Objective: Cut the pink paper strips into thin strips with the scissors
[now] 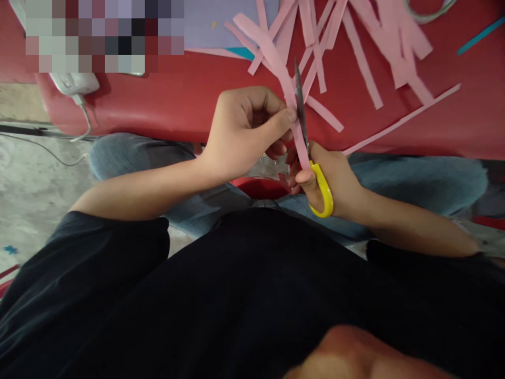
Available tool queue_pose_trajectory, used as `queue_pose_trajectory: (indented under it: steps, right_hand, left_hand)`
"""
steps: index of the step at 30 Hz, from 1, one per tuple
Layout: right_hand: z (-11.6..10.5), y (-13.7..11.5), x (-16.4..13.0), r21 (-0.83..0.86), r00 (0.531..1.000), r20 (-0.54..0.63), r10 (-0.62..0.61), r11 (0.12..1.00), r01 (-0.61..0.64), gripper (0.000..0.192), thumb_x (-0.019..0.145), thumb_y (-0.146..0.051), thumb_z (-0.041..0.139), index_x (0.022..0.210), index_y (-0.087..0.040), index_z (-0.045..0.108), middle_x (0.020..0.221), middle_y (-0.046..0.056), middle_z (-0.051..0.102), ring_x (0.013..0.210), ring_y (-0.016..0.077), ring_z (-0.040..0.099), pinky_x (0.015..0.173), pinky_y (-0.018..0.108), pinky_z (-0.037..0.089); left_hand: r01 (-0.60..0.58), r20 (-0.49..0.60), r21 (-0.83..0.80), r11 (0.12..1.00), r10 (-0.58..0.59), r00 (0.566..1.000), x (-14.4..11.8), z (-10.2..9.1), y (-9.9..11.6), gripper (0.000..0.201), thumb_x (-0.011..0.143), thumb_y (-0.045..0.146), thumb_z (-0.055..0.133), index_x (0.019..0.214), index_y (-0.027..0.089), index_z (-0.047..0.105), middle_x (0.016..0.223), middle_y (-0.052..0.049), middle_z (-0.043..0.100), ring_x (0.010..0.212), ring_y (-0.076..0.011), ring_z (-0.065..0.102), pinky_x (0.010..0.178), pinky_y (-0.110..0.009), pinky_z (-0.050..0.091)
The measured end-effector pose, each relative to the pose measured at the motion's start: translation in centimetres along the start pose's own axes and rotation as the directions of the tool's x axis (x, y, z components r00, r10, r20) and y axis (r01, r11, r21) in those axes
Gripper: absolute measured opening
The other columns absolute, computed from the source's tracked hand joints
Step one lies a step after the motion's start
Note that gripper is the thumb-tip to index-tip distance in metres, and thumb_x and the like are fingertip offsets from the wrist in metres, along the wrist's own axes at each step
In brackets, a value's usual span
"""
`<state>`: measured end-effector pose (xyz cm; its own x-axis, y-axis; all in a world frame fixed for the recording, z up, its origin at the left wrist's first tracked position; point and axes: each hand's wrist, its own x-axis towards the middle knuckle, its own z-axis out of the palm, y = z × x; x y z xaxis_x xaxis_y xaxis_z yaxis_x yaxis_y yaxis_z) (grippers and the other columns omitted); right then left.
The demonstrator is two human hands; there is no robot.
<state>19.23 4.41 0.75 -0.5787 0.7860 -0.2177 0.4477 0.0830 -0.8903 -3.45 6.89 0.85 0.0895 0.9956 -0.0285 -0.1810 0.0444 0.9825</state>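
Between thumb and fingers, my left hand (248, 129) pinches a long pink paper strip (278, 60) that runs from the pile down toward my right hand. My right hand (335, 176) grips scissors (324, 197) with a yellow handle, thumb through one loop. Their pointed metal blades lie along the strip's right side and point away from me. The blades look nearly closed; whether they are biting into the paper I cannot tell. The strip's lower end reaches my right thumb. My right fingers are partly hidden behind the handle.
Several loose pink strips (363, 58) lie across the red table (158, 100), beside a lavender sheet (224, 26). One thin strip (406, 118) slants near the front edge. A white plug adapter (77, 84) with a cable sits left. A blue strip (481, 34) is far right.
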Motion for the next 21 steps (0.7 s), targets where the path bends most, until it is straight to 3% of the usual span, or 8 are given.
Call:
queue_pose_trajectory:
  steps: [9, 16, 21]
  right_hand:
    - [-0.23, -1.03, 0.16, -0.103, 0.999, -0.028, 0.025, 0.994, -0.028, 0.075, 0.095, -0.101, 0.043, 0.101, -0.027, 0.054, 0.071, 0.003, 0.07, 0.059, 0.0248, 0.069, 0.059, 0.037, 0.049]
    - [-0.39, -0.54, 0.25, -0.154, 0.999, -0.026, -0.026, 0.988, 0.021, 0.072, 0.097, -0.098, 0.046, 0.101, -0.026, 0.055, 0.069, 0.002, 0.066, 0.057, 0.0226, 0.067, 0.055, 0.034, 0.046]
    - [-0.44, -0.28, 0.07, -0.121, 1.0, -0.02, -0.021, 0.992, 0.018, 0.07, 0.094, -0.097, 0.055, 0.1, -0.027, 0.057, 0.07, 0.002, 0.066, 0.056, 0.0233, 0.066, 0.054, 0.035, 0.046]
  left_hand:
    - [0.063, -0.037, 0.053, 0.997, -0.061, 0.997, -0.34, 0.16, 0.91, 0.037, 0.093, 0.048, 0.09, 0.077, 0.025, 0.067, 0.069, -0.001, 0.073, 0.052, -0.0125, 0.064, 0.046, -0.029, 0.053]
    - [0.021, -0.022, -0.029, 0.999, -0.022, 1.0, 0.23, 0.05, 0.96, 0.039, 0.091, 0.047, 0.093, 0.069, 0.027, 0.069, 0.06, 0.003, 0.07, 0.044, -0.0125, 0.061, 0.037, -0.029, 0.047]
    - [-0.106, -0.071, -0.162, 0.981, 0.096, 0.993, 0.52, -0.12, 0.52, 0.034, 0.1, 0.024, 0.079, 0.067, 0.024, 0.069, 0.057, 0.001, 0.067, 0.04, -0.0125, 0.056, 0.034, -0.031, 0.036]
